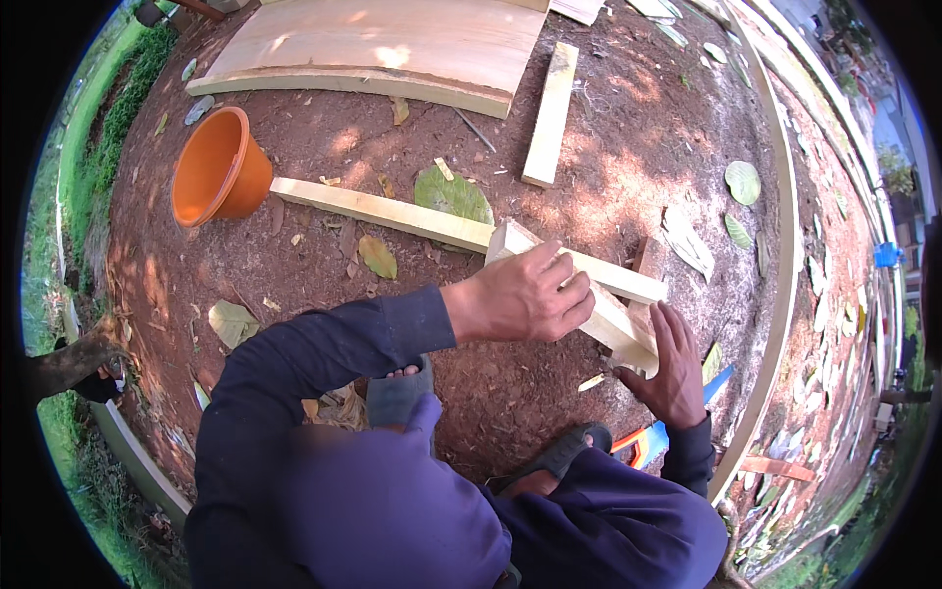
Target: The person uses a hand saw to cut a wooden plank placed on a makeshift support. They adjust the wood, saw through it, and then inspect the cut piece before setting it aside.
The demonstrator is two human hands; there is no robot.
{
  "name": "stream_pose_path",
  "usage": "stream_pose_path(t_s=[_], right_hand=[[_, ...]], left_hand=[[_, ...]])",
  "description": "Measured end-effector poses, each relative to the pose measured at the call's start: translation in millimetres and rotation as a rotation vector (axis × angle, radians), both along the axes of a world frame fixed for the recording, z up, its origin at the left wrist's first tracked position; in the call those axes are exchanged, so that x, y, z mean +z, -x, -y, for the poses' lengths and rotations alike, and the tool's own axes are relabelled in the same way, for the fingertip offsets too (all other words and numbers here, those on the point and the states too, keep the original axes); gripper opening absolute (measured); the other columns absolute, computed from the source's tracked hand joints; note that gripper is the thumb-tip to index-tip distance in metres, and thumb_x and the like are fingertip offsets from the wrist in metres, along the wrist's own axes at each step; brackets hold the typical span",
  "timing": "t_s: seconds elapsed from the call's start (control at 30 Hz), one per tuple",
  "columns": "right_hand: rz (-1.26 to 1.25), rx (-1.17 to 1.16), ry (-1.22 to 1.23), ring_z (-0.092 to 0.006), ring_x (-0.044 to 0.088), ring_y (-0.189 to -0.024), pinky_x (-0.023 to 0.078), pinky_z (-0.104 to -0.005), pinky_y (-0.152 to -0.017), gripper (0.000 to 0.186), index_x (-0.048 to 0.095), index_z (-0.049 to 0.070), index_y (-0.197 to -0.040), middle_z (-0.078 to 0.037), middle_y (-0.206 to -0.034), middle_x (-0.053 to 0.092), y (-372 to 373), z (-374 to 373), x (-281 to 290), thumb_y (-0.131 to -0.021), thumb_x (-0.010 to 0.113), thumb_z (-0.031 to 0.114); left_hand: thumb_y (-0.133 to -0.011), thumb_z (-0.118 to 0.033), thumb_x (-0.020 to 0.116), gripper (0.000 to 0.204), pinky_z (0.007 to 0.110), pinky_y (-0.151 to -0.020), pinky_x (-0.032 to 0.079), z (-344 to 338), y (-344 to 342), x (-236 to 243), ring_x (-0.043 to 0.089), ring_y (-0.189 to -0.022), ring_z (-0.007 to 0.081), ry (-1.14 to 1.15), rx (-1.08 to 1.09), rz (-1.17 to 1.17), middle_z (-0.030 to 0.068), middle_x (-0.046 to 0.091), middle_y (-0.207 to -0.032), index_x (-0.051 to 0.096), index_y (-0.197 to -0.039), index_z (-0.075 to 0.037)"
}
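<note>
My left hand [525,294] is closed over a short, pale piece of squared timber [628,329], its fingers curled across the top. This piece lies slantwise over a longer wooden batten [383,209], which runs from the orange bucket toward the right. Beside the short timber's near right end is my right hand [675,363], thumb and fingers apart. Whether its fingertips touch the wood I cannot tell. Close to my right wrist lies a handsaw [648,444] with an orange and blue handle, partly hidden by my sleeve and leg.
An orange bucket [245,182] lies tilted at the left. Beyond are a framed plywood panel [392,49] and a loose timber offcut [551,113]. A long board [782,245] stretches down the right side. Large leaves [451,194] and wood scraps dot the reddish soil.
</note>
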State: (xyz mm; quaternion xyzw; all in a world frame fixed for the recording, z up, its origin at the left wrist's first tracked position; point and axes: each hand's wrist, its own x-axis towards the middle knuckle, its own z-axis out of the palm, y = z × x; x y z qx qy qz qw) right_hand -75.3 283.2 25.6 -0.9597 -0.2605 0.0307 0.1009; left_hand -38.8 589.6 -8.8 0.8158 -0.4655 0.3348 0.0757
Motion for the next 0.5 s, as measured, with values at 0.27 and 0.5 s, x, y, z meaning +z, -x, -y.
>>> stream_pose_path(t_s=[0.27, 0.5], right_hand=[[-0.331, -0.069, -0.268, -0.0396, 0.066, -0.108, 0.053, -0.0459, -0.094, 0.069, 0.06, 0.0, -0.133, -0.021, -0.115, 0.067, 6, -55, -16, -0.072, 0.087, 0.016], [-0.524, -0.359, -0.423, -0.032, 0.07, -0.097, 0.054, -0.0428, -0.088, 0.061, 0.063, -0.004, -0.124, -0.02, -0.105, 0.071, 25, -99, -30, -0.078, 0.085, 0.028]], left_hand=[[-0.089, -0.021, 0.064, 0.027, 0.05, -0.111, 0.048, -50, 24, 36, 0.066, -0.117, 0.0224, 0.105, 0.096, -0.109, 0.0102, 0.071, -0.114, 0.072, -0.11, -0.008], [-0.093, -0.031, 0.076, 0.059, 0.049, -0.105, 0.05, -74, 51, -20, 0.065, -0.122, 0.0317, 0.993, 0.544, -0.876, 0.0217, 0.061, -0.14, 0.06, -0.14, 0.002]])
